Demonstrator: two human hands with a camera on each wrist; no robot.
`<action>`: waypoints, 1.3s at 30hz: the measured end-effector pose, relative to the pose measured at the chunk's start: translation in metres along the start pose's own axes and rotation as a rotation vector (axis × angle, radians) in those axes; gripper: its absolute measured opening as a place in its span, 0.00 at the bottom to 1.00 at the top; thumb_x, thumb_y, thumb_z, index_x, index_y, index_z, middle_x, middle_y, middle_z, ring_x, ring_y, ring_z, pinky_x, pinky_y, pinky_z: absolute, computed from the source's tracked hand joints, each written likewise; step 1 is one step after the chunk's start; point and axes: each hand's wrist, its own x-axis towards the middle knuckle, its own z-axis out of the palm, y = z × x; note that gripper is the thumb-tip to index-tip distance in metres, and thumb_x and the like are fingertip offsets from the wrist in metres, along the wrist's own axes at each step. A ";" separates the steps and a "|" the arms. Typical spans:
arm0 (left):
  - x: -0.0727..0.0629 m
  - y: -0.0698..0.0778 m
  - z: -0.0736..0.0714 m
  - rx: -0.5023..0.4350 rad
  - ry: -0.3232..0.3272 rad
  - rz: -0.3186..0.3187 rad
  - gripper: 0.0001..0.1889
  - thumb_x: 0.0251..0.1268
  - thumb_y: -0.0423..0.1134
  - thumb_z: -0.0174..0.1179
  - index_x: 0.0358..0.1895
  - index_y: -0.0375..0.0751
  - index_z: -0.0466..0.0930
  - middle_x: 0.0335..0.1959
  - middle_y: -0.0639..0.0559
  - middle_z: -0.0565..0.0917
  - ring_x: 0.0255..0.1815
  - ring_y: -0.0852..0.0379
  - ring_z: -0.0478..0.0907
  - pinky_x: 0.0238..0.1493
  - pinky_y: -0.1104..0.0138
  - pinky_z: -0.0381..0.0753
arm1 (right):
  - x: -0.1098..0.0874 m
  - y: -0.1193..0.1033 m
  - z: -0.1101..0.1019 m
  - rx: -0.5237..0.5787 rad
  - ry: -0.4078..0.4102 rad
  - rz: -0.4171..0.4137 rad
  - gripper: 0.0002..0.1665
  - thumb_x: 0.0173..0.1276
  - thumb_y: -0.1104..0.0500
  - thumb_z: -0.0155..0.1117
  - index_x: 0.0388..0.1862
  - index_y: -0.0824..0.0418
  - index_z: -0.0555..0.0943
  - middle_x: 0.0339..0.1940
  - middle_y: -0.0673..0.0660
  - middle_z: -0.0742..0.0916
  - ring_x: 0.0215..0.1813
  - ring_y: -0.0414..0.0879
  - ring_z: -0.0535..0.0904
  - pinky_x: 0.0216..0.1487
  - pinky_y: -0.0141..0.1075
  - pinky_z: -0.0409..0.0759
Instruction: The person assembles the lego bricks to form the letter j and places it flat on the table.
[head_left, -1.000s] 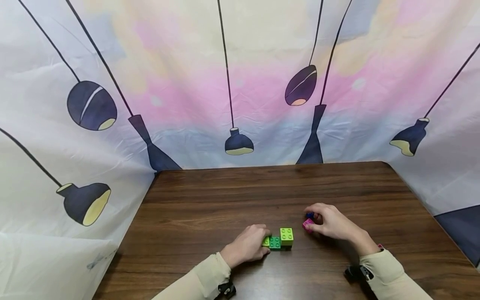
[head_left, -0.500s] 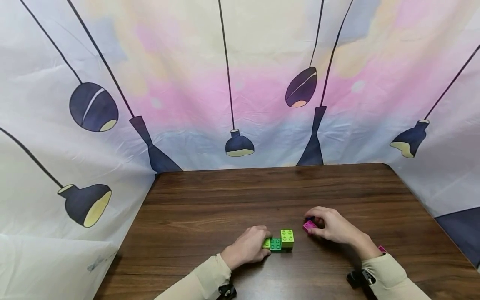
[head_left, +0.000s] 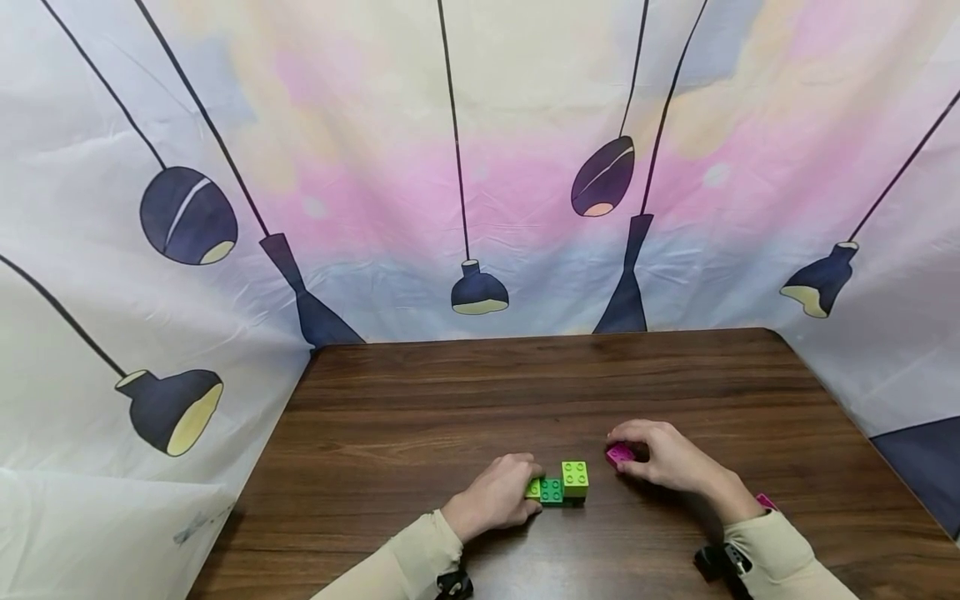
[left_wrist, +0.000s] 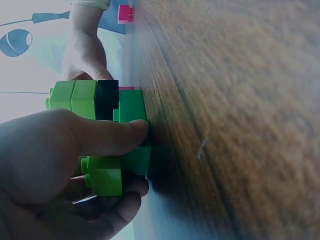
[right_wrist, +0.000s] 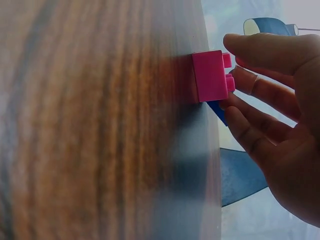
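Observation:
My left hand (head_left: 495, 496) grips a joined group of toy building bricks on the table, thumb pressed against the green brick (left_wrist: 135, 160). A lime brick (left_wrist: 103, 177) sits under its fingers. At the group's right end rises a lime stack (head_left: 575, 479) with a darker brick (left_wrist: 107, 99) beneath. To the right, my right hand (head_left: 667, 454) curves its thumb and fingers round a pink brick (head_left: 619, 456), studs up. Behind the pink one, a blue brick (right_wrist: 217, 112) shows by the fingertips in the right wrist view; from the head view the fingers hide it.
Another pink brick (head_left: 765, 502) lies beside the right wrist, partly covered by the sleeve. The wooden table (head_left: 450, 392) runs back to a hanging cloth (head_left: 375, 167) printed with lamps. A black wrist device (head_left: 722, 560) hangs at the right cuff.
My right hand's fingers have come down and closer over the bricks, so the blue one has gone from the head view. My left hand keeps its hold on the green group.

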 end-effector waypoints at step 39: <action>0.000 0.000 0.000 0.003 0.007 0.002 0.12 0.54 0.42 0.72 0.40 0.45 0.84 0.31 0.60 0.78 0.29 0.71 0.69 0.29 0.79 0.70 | 0.007 -0.007 -0.003 -0.036 -0.206 0.073 0.19 0.56 0.50 0.75 0.45 0.55 0.85 0.43 0.48 0.85 0.42 0.39 0.79 0.39 0.34 0.78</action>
